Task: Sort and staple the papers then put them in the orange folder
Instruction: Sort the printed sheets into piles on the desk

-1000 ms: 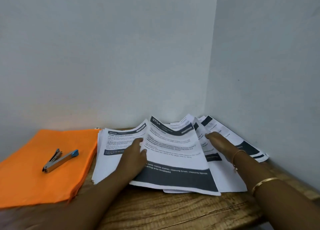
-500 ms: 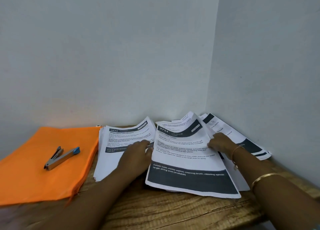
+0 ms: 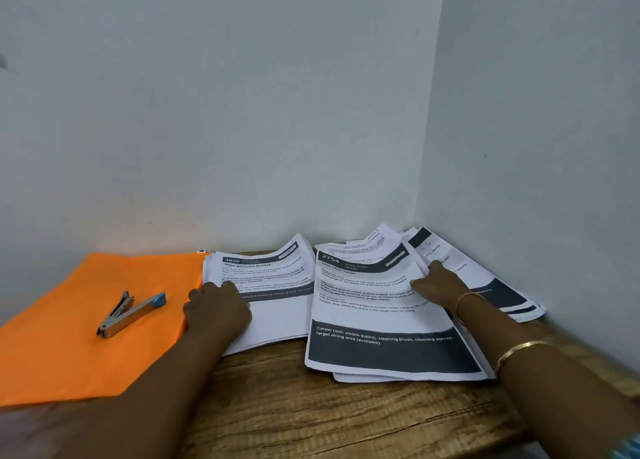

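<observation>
— Which step is this?
— Sorting, I'd say. The papers (image 3: 377, 320) lie in three piles from twelve to two o'clock on the bench (image 3: 311, 410). The left hand (image 3: 216, 308) rests with bent fingers on the leftmost pile; whether it grips sheets, I cannot tell. The right hand (image 3: 440, 285) lies fairly flat on the middle pile's far right edge.
— Next?
— Probably squaring one pile, then reaching to nine o'clock, where the stapler (image 3: 130, 315) lies untouched on the orange folder (image 3: 69, 354).
</observation>
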The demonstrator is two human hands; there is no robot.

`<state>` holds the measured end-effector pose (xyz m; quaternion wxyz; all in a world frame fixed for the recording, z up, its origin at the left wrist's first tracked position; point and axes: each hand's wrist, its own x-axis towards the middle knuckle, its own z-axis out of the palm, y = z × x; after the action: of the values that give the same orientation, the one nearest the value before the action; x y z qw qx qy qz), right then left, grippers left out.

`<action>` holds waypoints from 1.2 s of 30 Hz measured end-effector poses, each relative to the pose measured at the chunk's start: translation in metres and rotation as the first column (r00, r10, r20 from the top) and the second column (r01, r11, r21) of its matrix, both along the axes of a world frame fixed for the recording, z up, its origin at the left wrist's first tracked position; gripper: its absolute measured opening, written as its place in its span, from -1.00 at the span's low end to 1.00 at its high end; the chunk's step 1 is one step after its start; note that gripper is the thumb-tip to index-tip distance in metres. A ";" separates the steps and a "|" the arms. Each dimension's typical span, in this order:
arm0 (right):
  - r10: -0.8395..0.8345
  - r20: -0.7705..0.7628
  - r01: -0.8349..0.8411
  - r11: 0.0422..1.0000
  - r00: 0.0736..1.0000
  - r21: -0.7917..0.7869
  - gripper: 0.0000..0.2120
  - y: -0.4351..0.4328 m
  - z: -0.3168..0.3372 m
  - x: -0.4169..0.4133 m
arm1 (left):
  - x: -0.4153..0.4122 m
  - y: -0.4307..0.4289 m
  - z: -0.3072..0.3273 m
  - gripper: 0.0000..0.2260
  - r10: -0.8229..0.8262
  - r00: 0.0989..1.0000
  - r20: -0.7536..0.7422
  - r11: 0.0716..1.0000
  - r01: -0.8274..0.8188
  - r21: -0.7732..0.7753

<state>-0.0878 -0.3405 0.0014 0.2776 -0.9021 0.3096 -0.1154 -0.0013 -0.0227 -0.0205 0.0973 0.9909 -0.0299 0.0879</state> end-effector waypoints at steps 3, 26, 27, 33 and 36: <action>0.022 -0.025 -0.024 0.998 0.999 -0.054 -0.45 0.006 -0.001 -0.001 | 0.001 0.000 0.001 -0.71 -0.005 1.000 0.014 1.000 0.005 0.001; -0.045 -0.111 -0.011 0.891 0.993 -0.454 -0.33 0.038 0.001 -0.001 | 0.004 0.012 0.009 -0.81 -0.096 0.980 0.175 0.979 0.125 -0.163; -0.039 -0.096 -0.013 0.871 0.995 -0.492 -0.38 0.039 0.001 0.001 | 0.004 0.012 0.010 -0.84 -0.097 0.978 0.184 0.977 0.129 -0.170; 0.115 0.031 -0.083 0.850 0.993 -0.520 -0.57 0.056 0.005 0.009 | 0.006 0.012 0.011 -0.81 -0.091 0.964 0.248 0.947 0.161 -0.277; 0.217 0.069 -0.186 0.932 0.974 -0.310 -0.61 0.065 0.005 0.015 | 0.004 0.013 0.015 -0.80 -0.059 0.943 0.328 0.933 0.169 -0.318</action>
<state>-0.0726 -0.2758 0.0063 0.1627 -0.9537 0.1795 -0.1780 0.0024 -0.0099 -0.0058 0.2669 0.9287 -0.0875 0.2419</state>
